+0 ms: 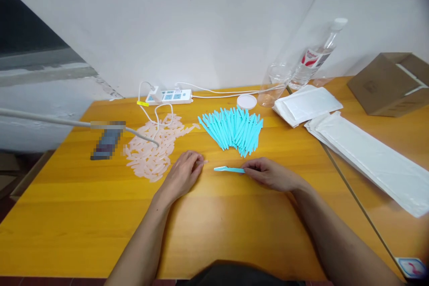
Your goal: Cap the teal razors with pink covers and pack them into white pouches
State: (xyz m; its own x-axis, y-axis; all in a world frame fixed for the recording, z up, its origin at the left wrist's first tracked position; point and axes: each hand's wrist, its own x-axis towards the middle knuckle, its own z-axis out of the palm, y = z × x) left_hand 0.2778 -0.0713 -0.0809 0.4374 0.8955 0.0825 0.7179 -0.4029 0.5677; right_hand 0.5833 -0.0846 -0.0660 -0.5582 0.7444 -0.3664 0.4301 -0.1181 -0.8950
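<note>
My right hand (270, 174) pinches the handle end of a turquoise eyebrow razor (231, 169), whose pale blade end points left over the table. Across from it, my left hand (184, 172) is closed, with a small translucent blade cap (205, 161) sticking out from its fingertips toward the razor. The cap and the razor are apart. Beyond my hands lies a fanned pile of turquoise eyebrow razors (234, 129). To the left of that pile, many translucent pinkish caps (150, 156) are spread loosely over the wood.
A white power strip (170, 96) with cables stands by the wall, and a cable (140, 135) crosses the caps. A blurred phone (106, 143) lies left. Toward the right are a clear jar (270, 85), its lid (247, 102), a water bottle (313, 62), white packets (368, 156) and a cardboard box (385, 85).
</note>
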